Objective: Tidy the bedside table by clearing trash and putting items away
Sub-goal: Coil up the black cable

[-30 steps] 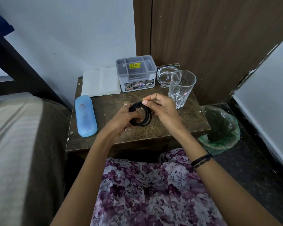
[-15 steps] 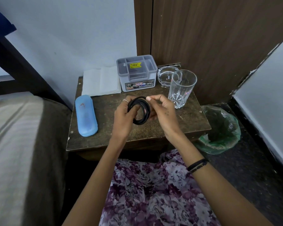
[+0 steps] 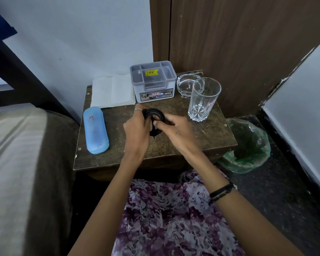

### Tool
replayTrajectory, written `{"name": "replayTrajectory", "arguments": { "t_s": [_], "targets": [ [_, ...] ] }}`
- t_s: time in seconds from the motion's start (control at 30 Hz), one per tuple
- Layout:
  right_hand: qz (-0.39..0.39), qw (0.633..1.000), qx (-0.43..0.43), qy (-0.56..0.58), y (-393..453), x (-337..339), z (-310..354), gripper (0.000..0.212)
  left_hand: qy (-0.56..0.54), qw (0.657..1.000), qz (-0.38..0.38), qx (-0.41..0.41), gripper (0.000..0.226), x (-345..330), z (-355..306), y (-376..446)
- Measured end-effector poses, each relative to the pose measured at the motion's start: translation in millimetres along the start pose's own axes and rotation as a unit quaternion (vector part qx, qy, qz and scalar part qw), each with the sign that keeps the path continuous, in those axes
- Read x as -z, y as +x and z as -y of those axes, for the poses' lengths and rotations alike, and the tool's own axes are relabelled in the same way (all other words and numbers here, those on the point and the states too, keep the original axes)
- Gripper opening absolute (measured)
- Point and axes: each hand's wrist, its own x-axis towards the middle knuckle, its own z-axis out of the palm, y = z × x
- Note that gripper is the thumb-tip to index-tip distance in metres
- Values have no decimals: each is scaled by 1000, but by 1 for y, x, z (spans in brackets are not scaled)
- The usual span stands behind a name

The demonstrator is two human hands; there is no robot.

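Both hands close their grip on a coiled black cable (image 3: 152,115) above the surface (image 3: 174,145): left hand (image 3: 137,132) pinches the loops together, right hand (image 3: 175,130) steadies the plug end, likely for tucking away.

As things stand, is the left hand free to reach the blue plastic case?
Probably not yet: the left hand and right hand both hold the coiled black cable. The path to the blue plastic case looks clear.
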Motion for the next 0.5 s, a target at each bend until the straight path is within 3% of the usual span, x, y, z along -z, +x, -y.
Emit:
{"name": "replayTrajectory", "arguments": {
  "t_s": [0.17,0.33,0.5],
  "targets": [
    [-34,997,-4,-69,7,-2,-5,14,-2,999,38,39,10,-2,-4,2],
    [-20,998,-60,3,12,-3,-9,10,-65,994,59,72,11,-3,-5,2],
    [55,981,-170,70,13,1,-8,18,-98,993,44,56,32,-4,1,-4]
  ]
}}
